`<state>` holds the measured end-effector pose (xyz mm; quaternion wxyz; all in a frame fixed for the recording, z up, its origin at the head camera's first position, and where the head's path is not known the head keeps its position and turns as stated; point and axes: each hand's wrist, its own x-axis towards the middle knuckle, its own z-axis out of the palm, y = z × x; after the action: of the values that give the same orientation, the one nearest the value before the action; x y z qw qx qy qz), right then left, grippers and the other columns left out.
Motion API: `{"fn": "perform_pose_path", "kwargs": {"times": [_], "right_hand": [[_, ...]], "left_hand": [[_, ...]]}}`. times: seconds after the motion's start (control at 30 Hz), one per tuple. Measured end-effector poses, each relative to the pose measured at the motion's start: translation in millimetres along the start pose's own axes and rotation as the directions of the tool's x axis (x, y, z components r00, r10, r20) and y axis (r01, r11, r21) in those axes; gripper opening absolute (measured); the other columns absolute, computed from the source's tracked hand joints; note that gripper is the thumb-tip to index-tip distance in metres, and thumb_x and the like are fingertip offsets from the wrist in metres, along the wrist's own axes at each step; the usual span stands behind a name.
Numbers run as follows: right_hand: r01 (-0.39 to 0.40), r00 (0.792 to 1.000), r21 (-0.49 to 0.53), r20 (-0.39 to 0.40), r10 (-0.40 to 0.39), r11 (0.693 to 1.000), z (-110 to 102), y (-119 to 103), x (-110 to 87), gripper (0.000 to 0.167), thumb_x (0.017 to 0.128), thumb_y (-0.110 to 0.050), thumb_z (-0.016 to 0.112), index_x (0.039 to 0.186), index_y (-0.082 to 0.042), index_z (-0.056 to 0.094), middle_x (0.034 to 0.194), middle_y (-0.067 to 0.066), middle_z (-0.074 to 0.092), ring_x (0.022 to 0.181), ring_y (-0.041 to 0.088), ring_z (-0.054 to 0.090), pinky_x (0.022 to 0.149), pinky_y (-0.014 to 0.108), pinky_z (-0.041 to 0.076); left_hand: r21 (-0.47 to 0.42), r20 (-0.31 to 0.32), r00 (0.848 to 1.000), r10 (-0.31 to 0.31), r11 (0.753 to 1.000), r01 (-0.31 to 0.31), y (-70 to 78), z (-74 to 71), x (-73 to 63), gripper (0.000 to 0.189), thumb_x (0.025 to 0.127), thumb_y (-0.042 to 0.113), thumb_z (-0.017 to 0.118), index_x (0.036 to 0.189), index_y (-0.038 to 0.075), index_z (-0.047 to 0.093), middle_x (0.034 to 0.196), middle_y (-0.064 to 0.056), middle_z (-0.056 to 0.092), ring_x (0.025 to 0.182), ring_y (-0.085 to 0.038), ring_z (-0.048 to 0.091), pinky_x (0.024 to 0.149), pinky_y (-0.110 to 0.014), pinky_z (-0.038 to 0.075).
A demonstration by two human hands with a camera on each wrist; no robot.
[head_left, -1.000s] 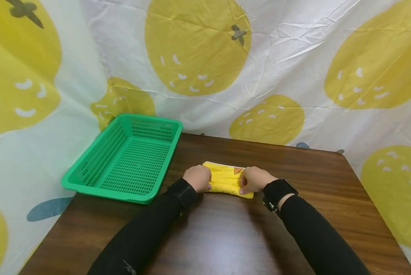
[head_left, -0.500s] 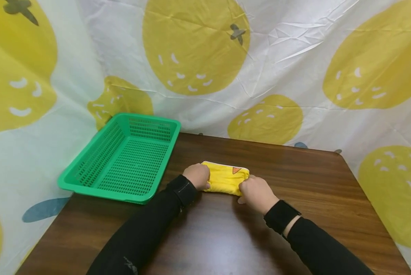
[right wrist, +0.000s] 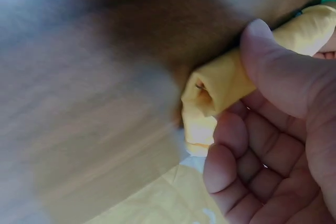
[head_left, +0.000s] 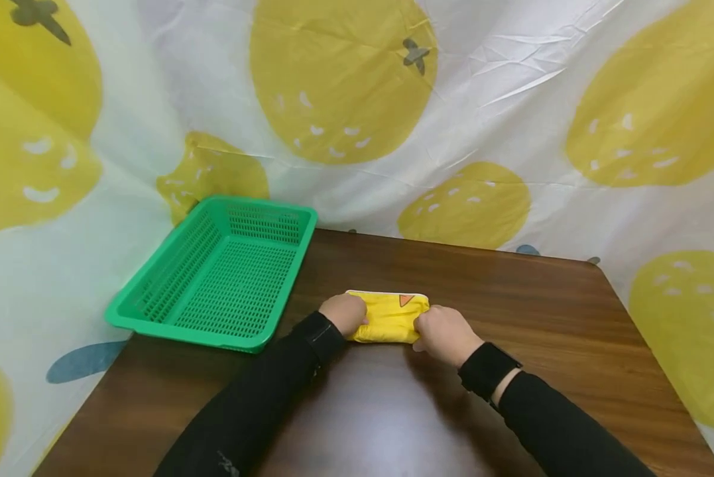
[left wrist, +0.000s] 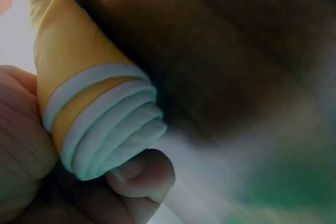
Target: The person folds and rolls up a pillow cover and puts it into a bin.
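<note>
A yellow cloth (head_left: 391, 319), rolled or folded into a narrow bundle, lies across the middle of the table between both hands. It has a white edge along its far side and an orange triangle near its right end. My left hand (head_left: 343, 314) grips the left end. In the left wrist view, several white-trimmed layers of the cloth (left wrist: 79, 56) show at that end, with a fingertip against them. My right hand (head_left: 446, 335) pinches the right end. The right wrist view shows the thumb (right wrist: 268, 59) over the cloth (right wrist: 226, 80) and curled fingers beneath.
A green plastic basket (head_left: 285, 291) with slotted walls stands at the left of the brown wooden table (head_left: 547, 318). Behind and beside the table hangs a white curtain (head_left: 488, 99) printed with large yellow fruits. Black bands sit on both wrists.
My right hand has shifted from over the cloth's right part to its right end. The cloth and my left hand have come slightly nearer. The basket stays in place.
</note>
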<state>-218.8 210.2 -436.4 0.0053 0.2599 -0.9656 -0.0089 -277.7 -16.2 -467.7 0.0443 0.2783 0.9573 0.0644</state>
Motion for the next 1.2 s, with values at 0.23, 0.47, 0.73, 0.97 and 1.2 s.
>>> {"fn": "perform_pose_path", "kwargs": {"times": [0.23,0.47,0.73,0.97,1.2], "right_hand": [[-0.016,0.997,0.027,0.071,0.014,1.0,-9.1,4.2,12.0,0.024,0.081,-0.024,0.094,0.079,-0.008,0.076,0.065,-0.001,0.057,0.063,0.018,0.048,0.066,0.034,0.047],[-0.035,0.979,0.038,0.202,0.027,0.999,-20.2,8.0,37.9,0.024,0.082,-0.017,0.091,0.076,-0.009,0.069,0.07,0.0,0.056,0.065,0.018,0.049,0.066,0.034,0.046],[-0.105,0.903,0.078,0.425,0.062,0.991,-24.1,21.6,62.3,0.025,0.085,-0.024,0.09,0.083,-0.009,0.07,0.08,-0.001,0.058,0.075,0.018,0.053,0.071,0.03,0.045],[-0.241,0.823,0.189,0.559,0.098,0.952,-21.8,36.1,71.5,0.046,0.084,-0.025,0.091,0.061,-0.016,0.052,0.059,-0.006,0.042,0.055,0.011,0.042,0.054,0.024,0.031],[-0.302,0.805,0.247,0.583,0.107,0.921,-27.3,40.7,71.2,0.043,0.086,-0.027,0.091,0.065,-0.014,0.056,0.062,-0.005,0.045,0.059,0.012,0.044,0.057,0.023,0.034]], "left_hand": [[0.052,0.004,1.0,-0.026,0.998,0.026,5.8,-11.9,-3.0,0.027,0.1,0.032,0.072,0.092,0.008,0.082,0.095,-0.008,0.08,0.091,-0.031,0.077,0.083,-0.05,0.063],[0.244,-0.26,0.965,0.016,0.968,0.05,9.7,-9.3,-17.0,0.018,0.1,0.02,0.071,0.086,0.01,0.077,0.085,-0.007,0.078,0.077,-0.025,0.076,0.065,-0.042,0.063],[0.26,-0.305,0.95,0.065,0.965,0.017,16.8,-13.1,-42.4,0.037,0.1,0.046,0.072,0.088,0.012,0.081,0.081,-0.006,0.075,0.077,-0.025,0.073,0.067,-0.039,0.063],[0.295,-0.35,0.934,0.074,0.955,0.035,19.9,-4.0,-60.0,0.023,0.087,0.037,0.089,0.089,0.014,0.084,0.092,-0.006,0.066,0.08,-0.023,0.064,0.067,-0.035,0.062],[0.307,-0.297,0.954,0.041,0.95,0.054,24.6,-6.5,-60.9,0.035,0.081,0.032,0.094,0.103,0.01,0.079,0.093,-0.006,0.071,0.083,-0.022,0.064,0.07,-0.034,0.062]]}}
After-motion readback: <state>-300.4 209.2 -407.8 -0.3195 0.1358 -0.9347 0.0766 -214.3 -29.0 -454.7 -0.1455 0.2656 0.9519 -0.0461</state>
